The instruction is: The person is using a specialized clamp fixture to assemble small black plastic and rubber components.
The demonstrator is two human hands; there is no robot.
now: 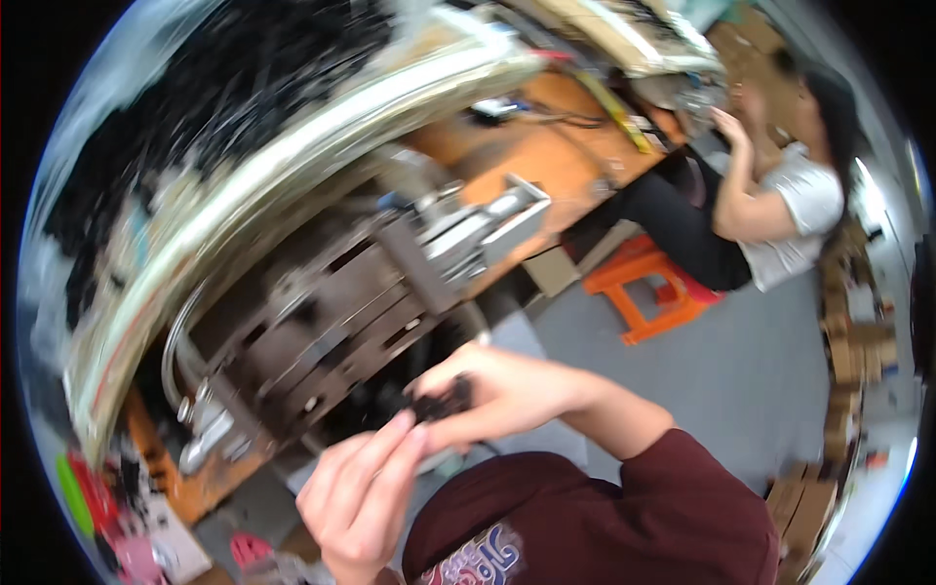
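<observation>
Maroon short-sleeved cloth shirt (595, 522), nearest us, with a printed chest; beyond it, we list one brown slotted metal fixture (356, 283). Next we enter a bare right hand (515, 390), narrowed around a small black piece (455, 395) of irregular outline, blurred, and a bare left hand (359, 490), fingers bunched, its hold too unclear for us to tell. We judge the piece held before the body, flanked by both hands, for steadiness; it lies between right thumb and fingers, partly covered, its left end by the left fingertips.
</observation>
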